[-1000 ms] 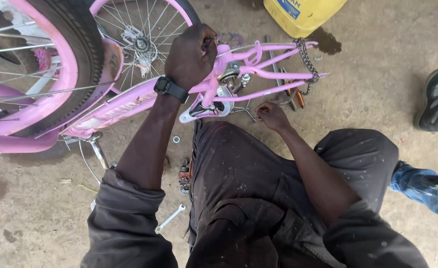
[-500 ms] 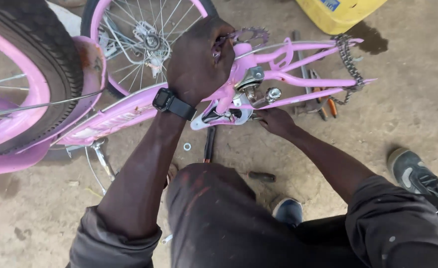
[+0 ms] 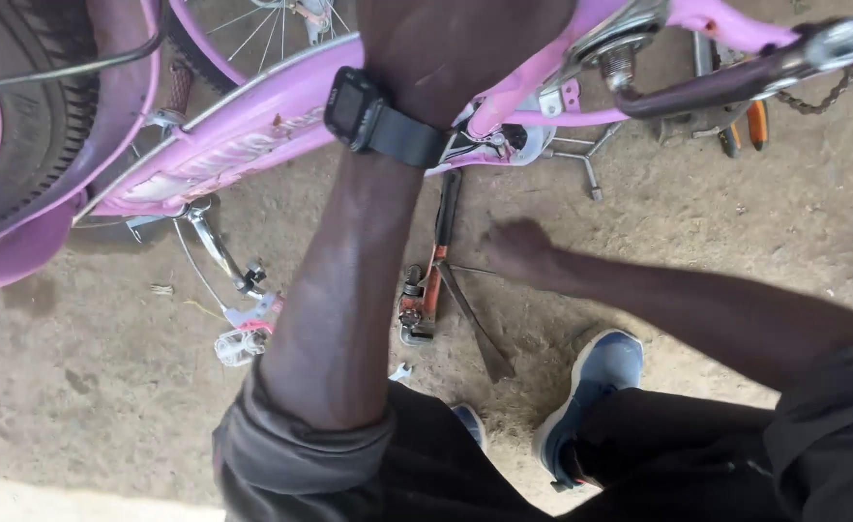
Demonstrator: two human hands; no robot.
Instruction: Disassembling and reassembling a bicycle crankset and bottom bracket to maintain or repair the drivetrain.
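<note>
Head view: pipe wrench (image 3: 425, 290) beside right hand (image 3: 515, 249).

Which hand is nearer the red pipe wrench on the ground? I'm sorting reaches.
Right. The right hand hovers just beside the red pipe wrench; the left hand grips the pink bicycle frame above.

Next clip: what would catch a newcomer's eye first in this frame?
First, the pink bicycle frame running across the top, with the left hand gripping it, a black wristwatch on that wrist. Below, the right hand hangs low over the dirt ground, close to a red pipe wrench and a flat dark metal bar. A black tyre fills the upper left corner.
</note>
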